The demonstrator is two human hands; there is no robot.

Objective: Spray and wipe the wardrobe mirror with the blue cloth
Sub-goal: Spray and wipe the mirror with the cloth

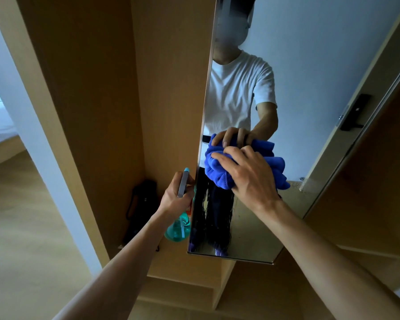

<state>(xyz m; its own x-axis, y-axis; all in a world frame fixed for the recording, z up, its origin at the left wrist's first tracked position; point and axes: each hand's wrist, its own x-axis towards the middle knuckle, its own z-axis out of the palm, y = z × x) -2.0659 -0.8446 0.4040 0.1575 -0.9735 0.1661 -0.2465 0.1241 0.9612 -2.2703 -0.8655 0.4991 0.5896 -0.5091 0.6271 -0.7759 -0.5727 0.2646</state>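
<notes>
**A:** What does the head view show of the cloth?

**B:** The cloth (217,172), blue and bunched, lies flat against the mirror (310,65). It is close to the glass's left edge and nearer the bottom edge than the top.

**A:** Which hand has it?

**B:** The right hand (247,174). Its fingers curl over the bundle and press it to the glass, and the cloth sticks out on both sides of the hand. The hand's reflection meets it from above.

**A:** And the other hand?

**B:** The left hand (173,197) is wrapped round the neck of the bottle (178,227). The bottle is teal with a grey sprayer head and a pale blue tip. It hangs just beside the mirror's left edge, above the lower left corner. I cannot tell whether it touches the frame, or whether a finger is on the trigger.

**A:** How is the glass itself?

**B:** Wet streaks (206,199) run below the cloth towards the bottom edge. Higher up the glass reflects a person in a white T-shirt. A black door handle (353,112) shows near the right edge.

**A:** What is around the mirror?

**B:** It hangs on a light wooden wardrobe (171,65). To the left of the mirror there is an open compartment. In its back bottom corner stands a dark thing (141,204) with a strap, too dim to make out.
</notes>
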